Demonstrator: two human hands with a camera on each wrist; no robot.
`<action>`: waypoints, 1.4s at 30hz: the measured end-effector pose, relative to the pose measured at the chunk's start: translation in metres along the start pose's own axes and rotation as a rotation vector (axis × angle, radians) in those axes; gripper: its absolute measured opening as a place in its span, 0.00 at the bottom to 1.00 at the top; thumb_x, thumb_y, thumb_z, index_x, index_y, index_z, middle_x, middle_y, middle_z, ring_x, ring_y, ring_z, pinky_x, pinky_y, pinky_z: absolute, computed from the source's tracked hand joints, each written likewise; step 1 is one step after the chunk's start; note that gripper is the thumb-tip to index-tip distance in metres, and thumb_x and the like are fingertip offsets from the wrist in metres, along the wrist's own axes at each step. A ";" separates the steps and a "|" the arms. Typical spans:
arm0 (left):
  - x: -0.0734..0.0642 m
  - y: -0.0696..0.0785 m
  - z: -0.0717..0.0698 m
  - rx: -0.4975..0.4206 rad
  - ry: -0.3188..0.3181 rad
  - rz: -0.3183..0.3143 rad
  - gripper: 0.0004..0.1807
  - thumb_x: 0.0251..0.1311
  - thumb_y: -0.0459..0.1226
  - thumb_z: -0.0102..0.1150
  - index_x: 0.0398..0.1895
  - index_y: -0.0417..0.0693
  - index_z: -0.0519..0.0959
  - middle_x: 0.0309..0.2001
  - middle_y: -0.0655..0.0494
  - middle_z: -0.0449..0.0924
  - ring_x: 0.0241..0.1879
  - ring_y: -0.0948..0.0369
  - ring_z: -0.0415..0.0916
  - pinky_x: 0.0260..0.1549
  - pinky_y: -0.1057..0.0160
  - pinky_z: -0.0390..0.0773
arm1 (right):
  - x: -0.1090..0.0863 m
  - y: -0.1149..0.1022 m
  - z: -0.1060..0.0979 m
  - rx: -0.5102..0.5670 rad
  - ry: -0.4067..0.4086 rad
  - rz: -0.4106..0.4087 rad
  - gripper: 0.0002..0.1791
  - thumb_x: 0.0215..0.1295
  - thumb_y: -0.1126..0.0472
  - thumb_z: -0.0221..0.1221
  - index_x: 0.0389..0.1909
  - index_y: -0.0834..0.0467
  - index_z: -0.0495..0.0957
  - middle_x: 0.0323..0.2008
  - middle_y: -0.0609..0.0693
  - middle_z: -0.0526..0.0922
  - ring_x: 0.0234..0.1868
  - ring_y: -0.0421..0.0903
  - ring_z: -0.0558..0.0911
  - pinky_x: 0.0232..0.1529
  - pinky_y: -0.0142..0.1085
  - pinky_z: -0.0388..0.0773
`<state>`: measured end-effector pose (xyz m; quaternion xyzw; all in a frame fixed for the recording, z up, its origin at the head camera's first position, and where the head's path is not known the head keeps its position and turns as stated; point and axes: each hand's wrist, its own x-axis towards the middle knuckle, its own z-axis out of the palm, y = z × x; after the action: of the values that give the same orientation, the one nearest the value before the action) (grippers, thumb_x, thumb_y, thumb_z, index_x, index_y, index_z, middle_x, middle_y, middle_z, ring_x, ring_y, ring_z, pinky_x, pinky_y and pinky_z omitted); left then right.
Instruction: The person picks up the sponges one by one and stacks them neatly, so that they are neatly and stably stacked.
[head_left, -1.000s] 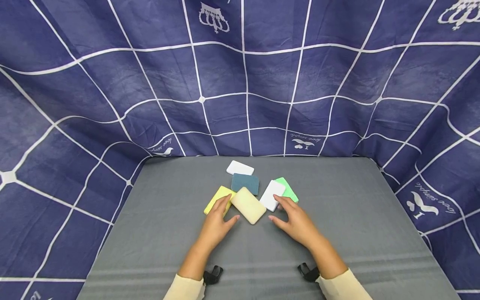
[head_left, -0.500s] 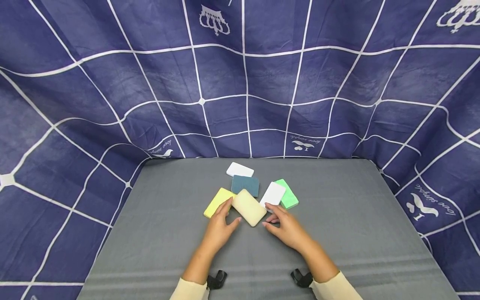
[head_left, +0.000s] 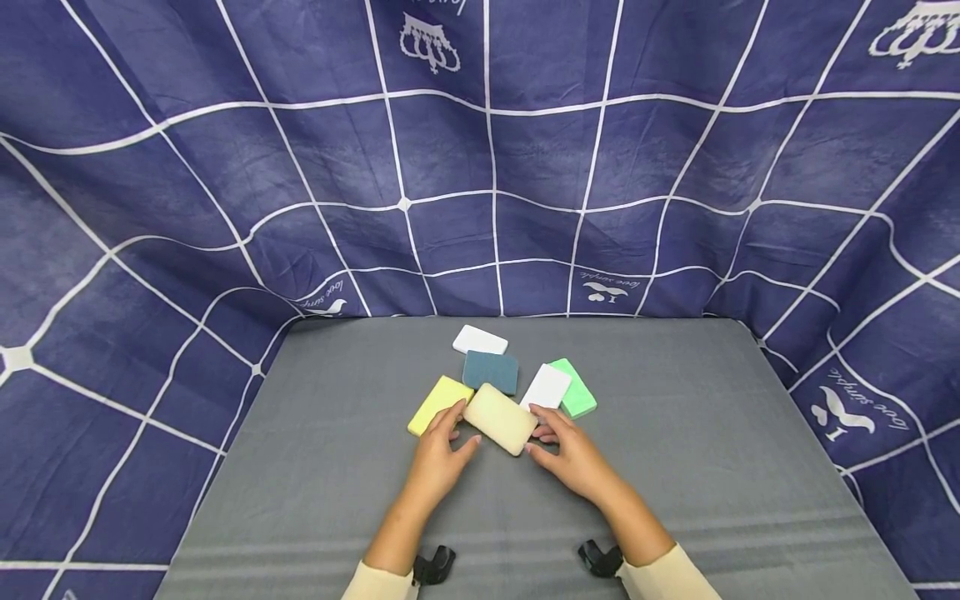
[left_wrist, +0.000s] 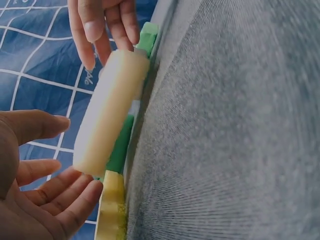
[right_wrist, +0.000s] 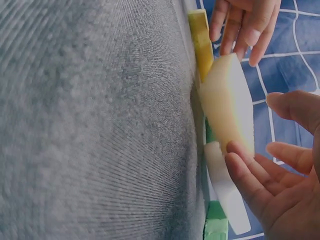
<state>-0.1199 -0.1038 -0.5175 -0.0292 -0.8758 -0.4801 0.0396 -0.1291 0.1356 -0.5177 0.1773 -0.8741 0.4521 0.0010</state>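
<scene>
Leftmost, yellow sponge (head_left: 433, 408) lay just beside the left hand (head_left: 438, 457). That hand's fingers were loose, thumb off the foam; nothing grasped, contact unclear. Dark teal sponge (head_left: 490, 372) lay behind. Cream sponge (head_left: 501, 419) sat angled between both hands; propped or lifted, couldn't tell. White sponge (head_left: 545, 386) overlapped green sponge (head_left: 576, 396) in view. Right hand (head_left: 566, 457): fingertips at cream's right end, thumb off, unclenched. My read: good handling needed light, even opposing fingertip pressure, clear of neighbours.
</scene>
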 end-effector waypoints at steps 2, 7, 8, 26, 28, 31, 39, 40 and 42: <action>-0.001 0.000 -0.001 -0.020 -0.002 0.004 0.36 0.60 0.33 0.69 0.72 0.45 0.69 0.61 0.46 0.75 0.59 0.50 0.77 0.54 0.52 0.81 | 0.000 0.000 -0.001 0.008 0.013 -0.004 0.35 0.61 0.64 0.70 0.69 0.62 0.70 0.54 0.55 0.80 0.50 0.49 0.84 0.54 0.40 0.83; -0.003 -0.001 -0.001 -0.053 -0.012 0.010 0.37 0.58 0.31 0.71 0.71 0.42 0.70 0.51 0.48 0.77 0.51 0.54 0.78 0.49 0.56 0.83 | 0.000 0.001 -0.002 0.017 0.067 -0.028 0.36 0.59 0.66 0.70 0.69 0.62 0.70 0.53 0.55 0.80 0.50 0.49 0.82 0.52 0.39 0.83; -0.003 -0.002 -0.001 -0.057 -0.016 0.009 0.37 0.57 0.31 0.71 0.71 0.42 0.69 0.50 0.49 0.77 0.49 0.55 0.79 0.48 0.57 0.83 | 0.000 0.001 -0.002 0.015 0.076 -0.030 0.36 0.59 0.66 0.71 0.69 0.63 0.71 0.53 0.55 0.80 0.50 0.49 0.82 0.52 0.38 0.83; -0.009 -0.012 0.006 -0.115 -0.064 -0.039 0.39 0.51 0.33 0.76 0.68 0.35 0.72 0.35 0.50 0.75 0.34 0.61 0.74 0.34 0.71 0.78 | -0.006 0.005 0.009 -0.041 0.053 -0.003 0.37 0.54 0.66 0.74 0.67 0.63 0.74 0.59 0.55 0.79 0.51 0.49 0.82 0.51 0.37 0.82; -0.010 -0.014 0.006 -0.123 -0.067 -0.039 0.39 0.50 0.33 0.76 0.67 0.34 0.72 0.35 0.49 0.75 0.33 0.61 0.74 0.33 0.72 0.78 | -0.006 0.006 0.010 -0.043 0.042 0.006 0.37 0.54 0.66 0.74 0.66 0.62 0.74 0.60 0.55 0.78 0.51 0.48 0.82 0.51 0.36 0.82; -0.010 -0.017 0.008 -0.132 -0.076 -0.049 0.38 0.50 0.32 0.76 0.67 0.34 0.73 0.35 0.48 0.75 0.33 0.62 0.73 0.32 0.72 0.77 | -0.007 0.008 0.011 -0.036 0.030 0.025 0.36 0.55 0.66 0.74 0.66 0.62 0.74 0.60 0.54 0.78 0.52 0.48 0.82 0.52 0.36 0.82; -0.011 -0.021 0.012 -0.108 -0.076 -0.033 0.36 0.50 0.31 0.75 0.65 0.35 0.74 0.35 0.49 0.75 0.32 0.63 0.73 0.32 0.72 0.76 | -0.007 0.013 0.013 -0.003 0.015 0.049 0.35 0.55 0.68 0.73 0.66 0.64 0.73 0.60 0.57 0.77 0.54 0.49 0.82 0.54 0.38 0.82; -0.011 -0.022 0.012 -0.107 -0.072 -0.032 0.35 0.50 0.31 0.75 0.65 0.35 0.75 0.35 0.49 0.75 0.32 0.63 0.73 0.32 0.72 0.76 | -0.008 0.013 0.012 0.004 0.015 0.047 0.35 0.55 0.69 0.73 0.66 0.64 0.74 0.60 0.57 0.78 0.54 0.50 0.82 0.55 0.38 0.82; -0.011 -0.023 0.013 -0.103 -0.066 -0.026 0.35 0.50 0.31 0.75 0.65 0.36 0.75 0.35 0.49 0.74 0.32 0.64 0.73 0.32 0.72 0.77 | -0.008 0.014 0.012 0.010 0.015 0.043 0.34 0.55 0.69 0.72 0.65 0.65 0.74 0.60 0.57 0.78 0.54 0.50 0.82 0.55 0.38 0.82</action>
<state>-0.1112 -0.1053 -0.5444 -0.0357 -0.8512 -0.5236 0.0029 -0.1243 0.1359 -0.5370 0.1549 -0.8754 0.4578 -0.0030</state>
